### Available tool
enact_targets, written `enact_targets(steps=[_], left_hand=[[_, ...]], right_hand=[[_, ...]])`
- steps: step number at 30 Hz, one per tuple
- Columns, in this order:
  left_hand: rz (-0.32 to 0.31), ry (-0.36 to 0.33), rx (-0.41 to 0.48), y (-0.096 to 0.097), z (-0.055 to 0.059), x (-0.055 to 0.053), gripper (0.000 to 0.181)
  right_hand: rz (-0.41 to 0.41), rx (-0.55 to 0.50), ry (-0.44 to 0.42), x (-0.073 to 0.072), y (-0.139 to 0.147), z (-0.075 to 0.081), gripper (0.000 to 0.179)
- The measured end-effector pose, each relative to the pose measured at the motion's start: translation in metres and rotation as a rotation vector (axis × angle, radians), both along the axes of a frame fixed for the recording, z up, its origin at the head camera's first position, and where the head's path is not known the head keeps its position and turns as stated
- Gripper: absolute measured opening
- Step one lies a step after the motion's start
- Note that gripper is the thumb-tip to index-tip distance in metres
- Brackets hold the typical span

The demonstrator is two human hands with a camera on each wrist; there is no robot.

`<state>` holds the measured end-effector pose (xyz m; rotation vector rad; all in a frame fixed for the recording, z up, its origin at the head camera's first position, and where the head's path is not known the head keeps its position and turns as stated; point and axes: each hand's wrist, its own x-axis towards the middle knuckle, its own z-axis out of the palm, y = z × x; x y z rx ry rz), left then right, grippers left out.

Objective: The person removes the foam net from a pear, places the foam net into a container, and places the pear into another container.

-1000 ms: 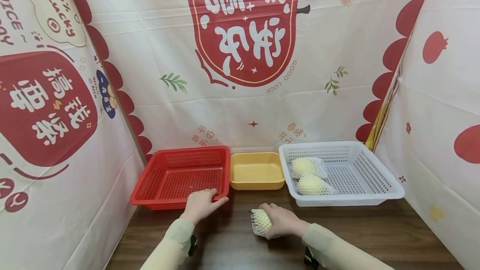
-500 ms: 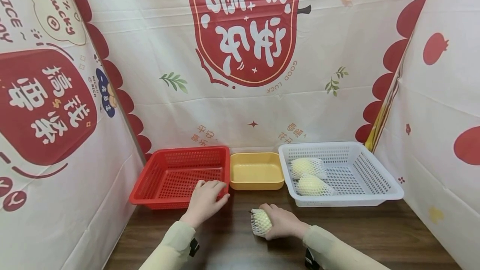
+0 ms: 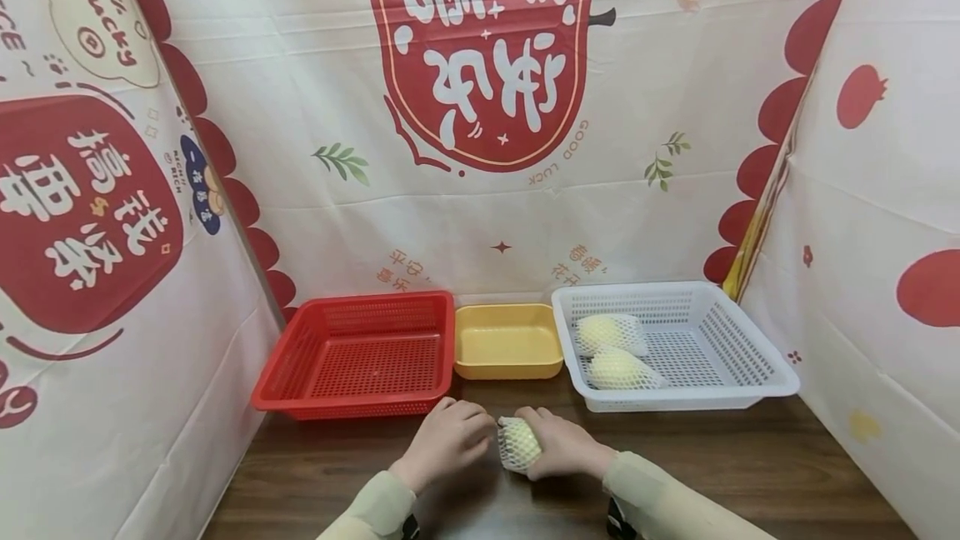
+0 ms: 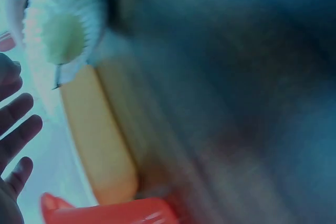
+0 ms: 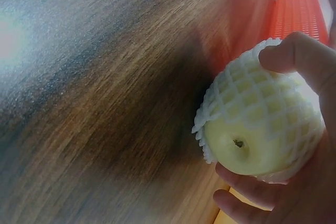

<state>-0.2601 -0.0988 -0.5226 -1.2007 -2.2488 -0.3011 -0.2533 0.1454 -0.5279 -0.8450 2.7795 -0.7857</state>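
A pale yellow pear (image 3: 519, 445) in a white foam net is held just above or on the table; I cannot tell if it touches. My right hand (image 3: 567, 445) grips it from the right, thumb on one side and fingers round the other, as the right wrist view shows. There the bare blossom end of the pear (image 5: 247, 148) pokes out of the net. In the left wrist view a dark stem sticks out of the pear (image 4: 64, 38). My left hand (image 3: 448, 443) is close to the pear's left side, its fingers loosely spread and holding nothing.
A red basket (image 3: 375, 363) stands at the back left of the brown wooden table (image 3: 712, 473). Beside it is a yellow tray (image 3: 510, 348). At the back right, a white basket (image 3: 686, 397) contains two netted pears (image 3: 622, 370). Printed cloth hangs round three sides.
My left hand has come away from the red basket's front rim, moving right and toward me, up to the pear. The right hand keeps its grip, nearly still.
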Motion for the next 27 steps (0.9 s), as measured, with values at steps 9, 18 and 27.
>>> enact_targets(steps=[9, 18, 27], left_hand=[[-0.023, -0.033, 0.026, 0.004, -0.028, -0.001, 0.028], [-0.051, -0.045, 0.053, 0.013, -0.032, -0.001, 0.031], [-0.032, -0.028, 0.011, 0.021, -0.036, -0.004, 0.04]], right_hand=[[-0.003, -0.005, -0.008, -0.001, 0.001, -0.004, 0.081], [0.01, -0.004, 0.002, -0.002, 0.002, -0.005, 0.081], [0.027, -0.006, -0.022, -0.004, 0.001, -0.004, 0.082]])
